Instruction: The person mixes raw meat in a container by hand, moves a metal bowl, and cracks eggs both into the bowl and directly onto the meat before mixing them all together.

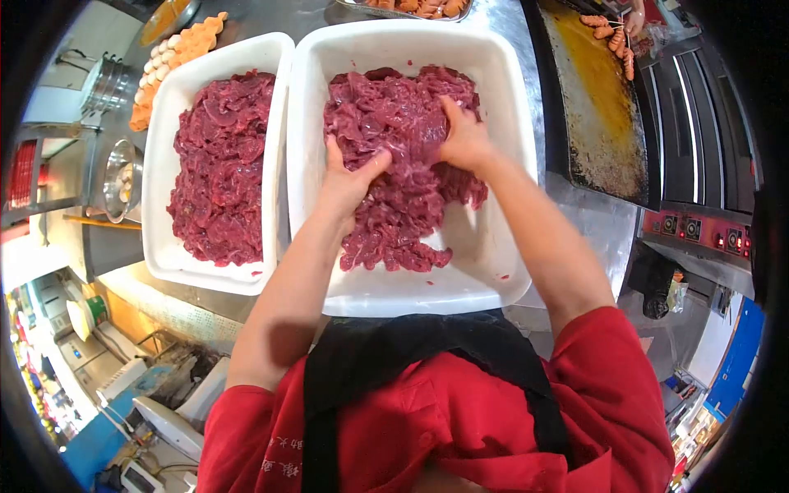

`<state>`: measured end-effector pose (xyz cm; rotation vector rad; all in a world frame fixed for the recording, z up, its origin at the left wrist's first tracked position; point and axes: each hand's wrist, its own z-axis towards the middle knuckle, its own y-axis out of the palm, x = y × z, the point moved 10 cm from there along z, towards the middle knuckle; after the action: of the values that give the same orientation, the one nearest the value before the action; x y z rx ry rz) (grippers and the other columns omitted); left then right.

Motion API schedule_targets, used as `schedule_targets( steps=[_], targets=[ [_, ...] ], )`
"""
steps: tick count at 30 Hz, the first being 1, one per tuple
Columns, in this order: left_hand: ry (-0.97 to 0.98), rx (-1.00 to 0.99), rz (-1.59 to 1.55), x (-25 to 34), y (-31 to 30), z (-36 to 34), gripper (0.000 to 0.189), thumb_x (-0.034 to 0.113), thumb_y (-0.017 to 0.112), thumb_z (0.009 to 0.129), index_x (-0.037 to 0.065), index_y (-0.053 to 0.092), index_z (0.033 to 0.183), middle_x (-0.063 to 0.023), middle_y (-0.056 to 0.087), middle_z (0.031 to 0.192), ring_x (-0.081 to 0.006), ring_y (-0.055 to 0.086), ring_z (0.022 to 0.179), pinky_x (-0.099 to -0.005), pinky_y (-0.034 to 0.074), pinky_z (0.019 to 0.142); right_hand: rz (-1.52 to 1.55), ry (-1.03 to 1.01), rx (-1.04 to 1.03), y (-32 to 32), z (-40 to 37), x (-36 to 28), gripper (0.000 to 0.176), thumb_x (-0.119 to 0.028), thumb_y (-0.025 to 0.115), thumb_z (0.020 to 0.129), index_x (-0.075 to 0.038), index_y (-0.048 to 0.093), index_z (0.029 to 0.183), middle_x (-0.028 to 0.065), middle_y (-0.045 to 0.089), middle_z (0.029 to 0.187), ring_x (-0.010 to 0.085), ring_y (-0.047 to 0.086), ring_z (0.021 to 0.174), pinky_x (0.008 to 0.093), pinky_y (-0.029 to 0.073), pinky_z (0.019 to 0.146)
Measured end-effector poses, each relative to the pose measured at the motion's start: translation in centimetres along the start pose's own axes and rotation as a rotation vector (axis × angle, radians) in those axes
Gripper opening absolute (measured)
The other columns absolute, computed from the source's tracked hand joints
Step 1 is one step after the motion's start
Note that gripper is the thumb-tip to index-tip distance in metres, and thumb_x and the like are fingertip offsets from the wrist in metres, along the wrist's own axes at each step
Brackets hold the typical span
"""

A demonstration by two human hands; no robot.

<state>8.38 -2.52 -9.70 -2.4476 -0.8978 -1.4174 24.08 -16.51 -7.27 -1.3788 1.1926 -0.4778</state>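
1. Sliced raw meat (394, 205) lies heaped in the nearer white tub (493, 271) on the desk (596, 226).
2. The left hand (349, 177) and right hand (464, 135) each clutch a handful of it.
3. I'd turn it from underneath and keep the strips inside the rim.
4. A second tub (164, 246) of meat sits just beside.

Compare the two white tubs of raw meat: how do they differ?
The left hand and right hand dig into the meat in the right tub; nobody touches the left tub. The right tub shows much bare bottom; the left tub's meat covers most of its own. Both are white, rectangular.
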Motion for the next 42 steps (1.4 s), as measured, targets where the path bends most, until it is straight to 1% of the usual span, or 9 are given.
schedule_targets(
  steps=[4,11,14,17,18,24,30,36,42],
  targets=[
    [-0.444,-0.322,-0.413,-0.2,4.9,-2.1,0.073,0.047,0.067,0.082,0.003,0.043,0.134,-0.0151,0.05,0.132,-0.0286,0.052,0.118,-0.0456,0.042,0.101,1.333,-0.076,-0.478,3.2,-4.5,-6.6,0.087,-0.007,0.083,0.062,-0.007,0.039,0.138,0.0072,0.057,0.122,0.019,0.057,0.105,0.032,0.046,0.091],
    [-0.273,-0.306,-0.678,1.0,5.2,-5.3,0.037,0.03,0.057,0.091,0.004,0.057,0.117,-0.0113,0.065,0.108,-0.0246,0.064,0.094,-0.0404,0.055,0.083,1.6,-0.074,-0.321,-6.1,-7.5,-8.5,0.035,-0.016,0.055,0.093,-0.007,0.052,0.127,0.0091,0.061,0.115,0.0158,0.062,0.098,0.0319,0.053,0.083],
    [-0.25,-0.222,-0.685,2.3,5.1,-6.7,0.039,0.027,0.062,0.086,0.002,0.058,0.116,-0.0128,0.065,0.107,-0.027,0.063,0.097,-0.0424,0.053,0.085,1.6,-0.185,-0.296,-8.8,-4.0,-7.9,0.036,-0.017,0.053,0.094,-0.006,0.05,0.128,0.0102,0.061,0.115,0.0182,0.062,0.098,0.0316,0.053,0.084],
    [0.445,-0.283,1.09,4.7,4.5,-5.5,0.058,0.02,0.075,0.068,0.001,0.056,0.119,-0.024,0.056,0.119,-0.035,0.057,0.108,-0.0434,0.045,0.093,1.105,-0.078,-0.345,-6.8,-1.4,-7.1,0.045,-0.025,0.058,0.09,-0.006,0.049,0.129,0.0129,0.061,0.114,0.0223,0.061,0.102,0.0366,0.05,0.089],
    [0.287,-0.201,1.354,3.8,3.0,-5.6,0.057,0.018,0.076,0.068,0.003,0.056,0.119,-0.026,0.053,0.12,-0.0368,0.055,0.107,-0.0418,0.046,0.093,1.094,-0.095,-0.347,-6.6,0.1,-6.2,0.045,-0.025,0.058,0.09,-0.006,0.049,0.129,0.0129,0.061,0.114,0.0223,0.061,0.102,0.0366,0.05,0.089],
    [0.766,0.232,0.587,10.4,-0.7,-6.5,0.038,0.004,0.068,0.077,0.001,0.059,0.114,-0.0186,0.058,0.112,-0.0303,0.061,0.095,-0.0355,0.052,0.073,-0.043,0.038,-0.169,0.2,5.6,-5.2,0.068,-0.063,0.058,0.075,-0.024,0.053,0.129,0.0164,0.035,0.143,0.0414,0.031,0.131,0.059,0.028,0.104],
    [1.087,0.386,0.622,12.3,-1.9,-8.1,0.031,-0.01,0.053,0.081,0.001,0.061,0.109,-0.0144,0.06,0.102,-0.0227,0.061,0.073,-0.03,0.052,0.065,-0.186,-0.942,-0.377,3.1,-14.7,-13.4,0.041,-0.032,0.069,0.069,-0.019,0.063,0.107,0.0113,0.046,0.124,0.037,0.045,0.111,0.0501,0.049,0.08],
    [1.052,0.285,0.632,11.4,-1.3,-8.3,0.033,-0.013,0.051,0.078,0.002,0.062,0.106,-0.0132,0.061,0.096,-0.024,0.061,0.074,-0.0309,0.052,0.066,-0.308,-0.405,-0.201,-0.1,-0.8,-1.6,0.036,0.0,0.06,0.069,-0.006,0.057,0.105,0.0239,0.045,0.117,0.0418,0.057,0.099,0.0471,0.051,0.08],
    [1.138,0.339,0.74,12.0,-0.7,-8.4,0.033,-0.013,0.049,0.078,0.002,0.063,0.104,-0.0123,0.062,0.091,-0.0233,0.061,0.073,-0.0308,0.052,0.066,0.006,-0.31,-0.184,1.8,8.8,-13.4,0.059,-0.049,0.059,0.075,-0.019,0.054,0.126,0.0125,0.051,0.132,0.0334,0.05,0.119,0.0552,0.035,0.098]
  ],
)
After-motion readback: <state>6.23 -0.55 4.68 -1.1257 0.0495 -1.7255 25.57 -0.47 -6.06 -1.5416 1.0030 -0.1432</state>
